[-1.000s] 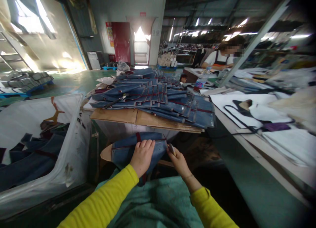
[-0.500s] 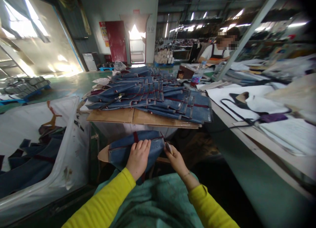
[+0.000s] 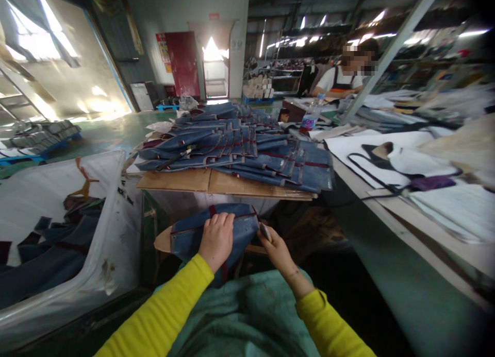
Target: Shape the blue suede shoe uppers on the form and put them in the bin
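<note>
blue fabric, one piece, lies pressed under one left hand; one right hand clasps one small tool.

Fabric: blue, dark red stripes. Sleeves: plain yellow. Apron: green. Cardboard: brown. Bin: white, dark lettering. Door: red. Floor: green. Bottle: clear, pink-and-blue label.
</note>
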